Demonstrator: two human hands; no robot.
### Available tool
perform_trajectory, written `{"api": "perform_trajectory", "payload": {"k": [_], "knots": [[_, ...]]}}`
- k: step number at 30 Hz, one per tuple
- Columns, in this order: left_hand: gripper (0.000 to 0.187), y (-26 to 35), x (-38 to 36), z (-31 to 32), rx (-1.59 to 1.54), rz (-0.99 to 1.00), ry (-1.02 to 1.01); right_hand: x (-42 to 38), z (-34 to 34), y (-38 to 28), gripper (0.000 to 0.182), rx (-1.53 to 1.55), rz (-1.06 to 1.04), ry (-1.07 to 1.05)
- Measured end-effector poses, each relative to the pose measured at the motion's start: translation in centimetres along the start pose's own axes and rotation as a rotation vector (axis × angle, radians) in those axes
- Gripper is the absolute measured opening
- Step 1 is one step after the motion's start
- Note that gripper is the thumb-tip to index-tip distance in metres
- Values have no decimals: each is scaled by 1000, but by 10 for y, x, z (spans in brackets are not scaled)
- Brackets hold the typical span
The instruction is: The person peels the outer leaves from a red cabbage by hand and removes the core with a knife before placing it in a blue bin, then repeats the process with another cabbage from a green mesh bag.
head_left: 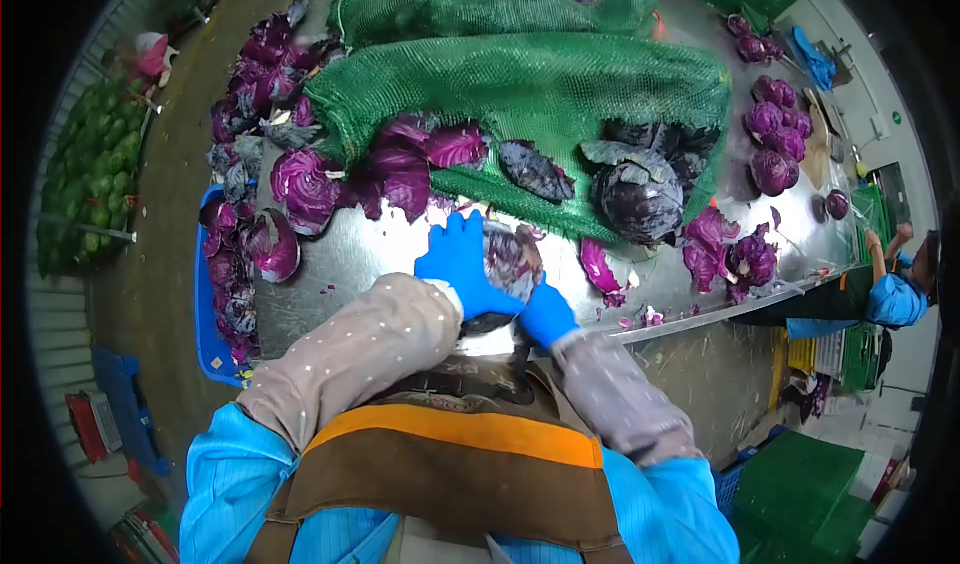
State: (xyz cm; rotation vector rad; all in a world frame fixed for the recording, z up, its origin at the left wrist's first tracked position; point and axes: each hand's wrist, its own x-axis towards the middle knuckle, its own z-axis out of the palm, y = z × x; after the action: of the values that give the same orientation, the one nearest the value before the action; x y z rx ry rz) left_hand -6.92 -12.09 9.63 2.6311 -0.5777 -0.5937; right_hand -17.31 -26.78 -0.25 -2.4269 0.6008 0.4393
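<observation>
My left hand (460,264), in a blue glove, lies with fingers spread on a purple cabbage (508,261) at the table's near edge. At the cabbage's right side is my right hand (547,314), also blue-gloved, with its fingers closed; what they hold, if anything, is too small to make out. Beyond my hands a green mesh sack (520,84) lies across the table, its opening towards me. A dark whole cabbage (640,199) sits at the sack's opening, and a loose dark leaf (537,171) rests on the mesh.
Purple leaves are piled at the left, above a blue crate (212,339) with more leaves. Several trimmed cabbages (775,134) stand at the table's right. Another person (895,289) is at the far right. Green produce (95,164) is stacked at the far left.
</observation>
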Motion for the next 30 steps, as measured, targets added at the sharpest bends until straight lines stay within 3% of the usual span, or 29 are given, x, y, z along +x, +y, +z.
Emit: {"api": "perform_trajectory", "payload": {"k": [3,6,8,9,10,13,15,18,19,22,24,25,26,28,29,30], "knots": [[128,-30,0,-7,-238,92,-15,30,23,19,37,-1,-46,51],[133,-109,-9,23,-705,315,20,33,7,42,34,118,3,96],[141,-157,-30,27,-842,323,-95,37,7,51,25,416,-100,57],[143,-161,-43,20,-911,258,-122,18,-8,24,29,804,-79,15],[144,-164,-57,14,-981,194,-149,15,-2,18,43,844,-179,48],[151,-177,-65,35,-939,201,-109,11,10,-20,57,1139,-83,-294],[152,-175,-60,44,-896,309,-33,0,16,-64,65,659,-322,-60],[149,-167,-59,40,-910,230,-54,1,-4,-77,61,809,-291,-211],[142,-165,-54,38,-561,176,68,-3,-14,-83,57,691,-320,-152],[126,-125,-32,4,-212,249,389,3,-19,-84,60,707,-306,-267],[121,-104,-25,-19,-371,1,-126,12,-15,-74,48,553,-465,-98],[117,-106,-19,-9,-342,62,-25,17,-13,-69,43,471,-531,-3],[115,-108,-18,0,-433,-18,-28,19,-11,-59,37,399,-709,226],[117,-107,-26,1,-401,-50,25,7,-16,-43,30,410,-669,369],[114,-110,-27,5,-405,-13,64,-5,-18,-40,27,459,-747,421],[111,-116,-26,9,-408,22,83,-15,-15,-36,33,374,-656,379]]}}
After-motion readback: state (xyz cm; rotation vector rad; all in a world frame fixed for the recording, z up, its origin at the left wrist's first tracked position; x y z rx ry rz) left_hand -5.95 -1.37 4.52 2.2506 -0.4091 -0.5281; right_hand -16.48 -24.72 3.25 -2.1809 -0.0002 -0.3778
